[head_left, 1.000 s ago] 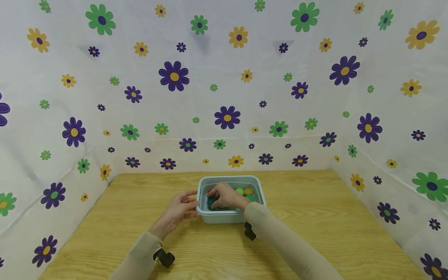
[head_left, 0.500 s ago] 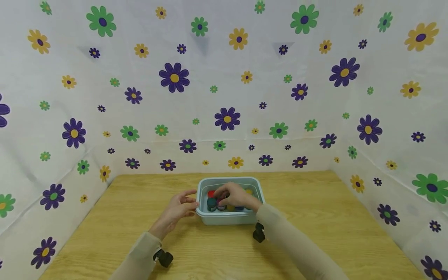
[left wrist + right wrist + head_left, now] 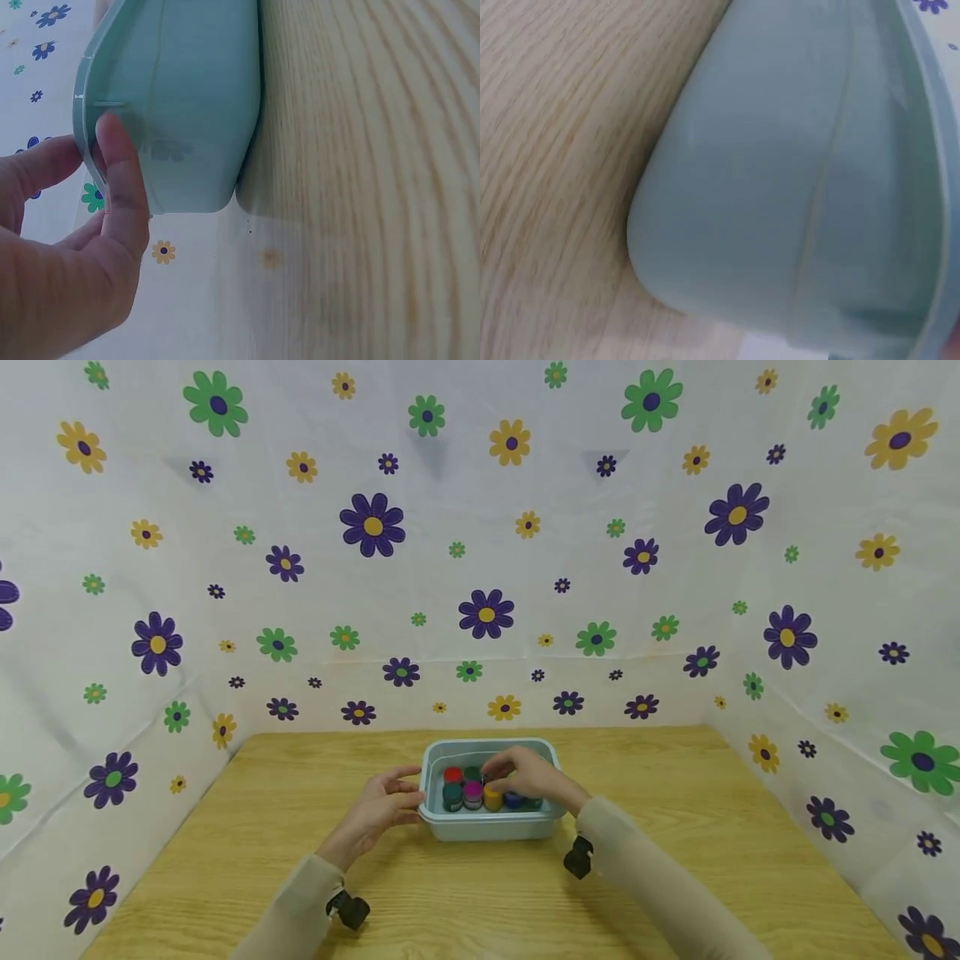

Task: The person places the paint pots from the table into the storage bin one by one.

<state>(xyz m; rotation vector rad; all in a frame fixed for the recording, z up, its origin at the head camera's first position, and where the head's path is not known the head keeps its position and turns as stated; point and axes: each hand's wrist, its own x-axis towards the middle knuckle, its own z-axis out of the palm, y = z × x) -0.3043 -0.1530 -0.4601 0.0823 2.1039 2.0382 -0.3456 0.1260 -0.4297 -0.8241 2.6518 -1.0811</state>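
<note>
A light blue plastic bin sits on the table, holding small paint-like jars in two rows. Its left rim is pinched by my left hand; in the left wrist view the thumb lies against the outer wall and a finger is over the rim. My right hand reaches into the bin, fingers bent down by the yellow jar. Whether it grips a jar is hidden. Left of it stand a magenta jar, a teal jar, a red-lidded jar and a dark green jar.
Under the right hand a blue jar shows partly. The wooden table is enclosed at the back and sides by a flower-printed white sheet. Mostly the bin's outer wall fills the right wrist view.
My right hand has moved rightward within the bin, from over the teal jar to beside the yellow one, uncovering the left-hand jars. The left hand stays on the rim.
</note>
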